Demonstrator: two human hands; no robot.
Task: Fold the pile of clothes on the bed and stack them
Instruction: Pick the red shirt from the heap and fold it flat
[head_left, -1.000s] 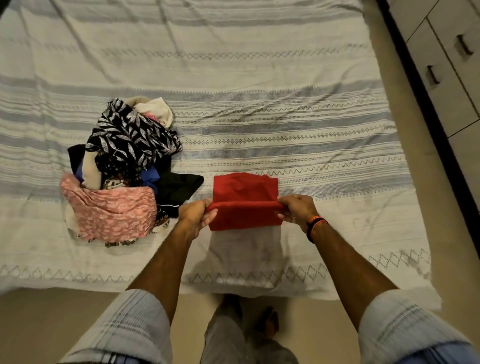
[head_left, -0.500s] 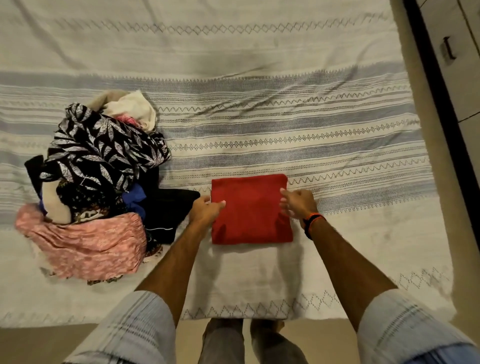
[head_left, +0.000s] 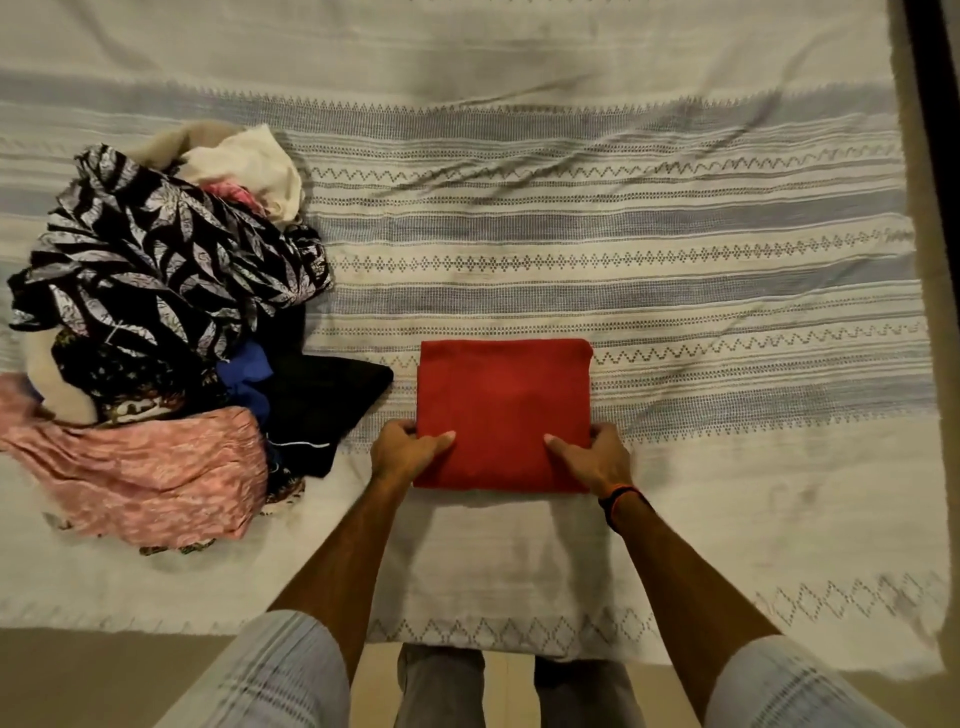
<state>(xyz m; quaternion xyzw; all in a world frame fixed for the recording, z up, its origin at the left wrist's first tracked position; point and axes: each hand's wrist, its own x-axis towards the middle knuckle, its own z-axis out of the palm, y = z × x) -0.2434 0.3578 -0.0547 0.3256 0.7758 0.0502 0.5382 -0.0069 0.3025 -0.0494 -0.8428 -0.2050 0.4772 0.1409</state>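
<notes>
- One garment, the red cloth (head_left: 503, 415), now lies fully folded and flat on the bed (head_left: 727, 291); a second ago it was lifted at its near fold, half a second ago it had just been laid down with the hands at its sides near the far end.
- Since then both hands have slid toward the near corners: the left hand (head_left: 402, 451) holds the near-left edge, thumb on top and fingers curled under; the right hand (head_left: 597, 456) does the same at the near-right edge, so each grip is closed on the cloth.
- That change suggests the folding of this piece is done and it is about to be lifted or shifted to start a stack.
- The cloth sits just right of the unfolded pile of clothes (head_left: 156, 332), near but not touching the black garment (head_left: 332, 400) at the pile's edge.
- It is close to square, slightly wider than deep; its long axis runs left to right, edges parallel to the bedsheet's stripes.
- Most of the task remains: the pile looks untouched.
</notes>
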